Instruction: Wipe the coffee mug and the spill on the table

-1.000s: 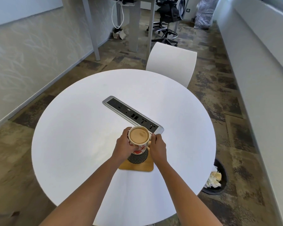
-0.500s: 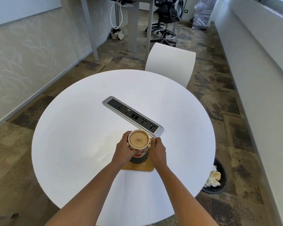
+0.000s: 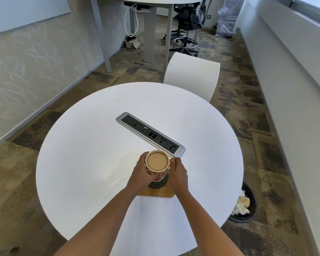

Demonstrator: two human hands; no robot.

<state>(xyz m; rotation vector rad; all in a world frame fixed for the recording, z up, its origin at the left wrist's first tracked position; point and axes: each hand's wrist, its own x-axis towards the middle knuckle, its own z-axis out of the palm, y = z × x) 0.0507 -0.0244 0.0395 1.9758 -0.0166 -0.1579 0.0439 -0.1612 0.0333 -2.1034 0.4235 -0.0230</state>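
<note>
A cream coffee mug (image 3: 157, 161) with red marks, full of milky coffee, is held over a round black-and-white patterned coaster (image 3: 160, 183) lying on a square wooden board (image 3: 163, 193). My left hand (image 3: 140, 174) wraps the mug's left side. My right hand (image 3: 177, 172) grips its right side at the handle. Whether the mug's base touches the coaster is hidden by my hands. A faint wet sheen (image 3: 111, 172) shows on the white round table (image 3: 81, 154) left of the mug. No cloth is visible.
A silver and black power socket strip (image 3: 150, 134) is set in the table just behind the mug. A white chair (image 3: 191, 74) stands at the far edge. A black waste bin (image 3: 246, 204) with crumpled paper sits on the floor at the right.
The mug has come down slightly toward the coaster, both hands staying on it. My head has tilted, so the table sits lower in view.
</note>
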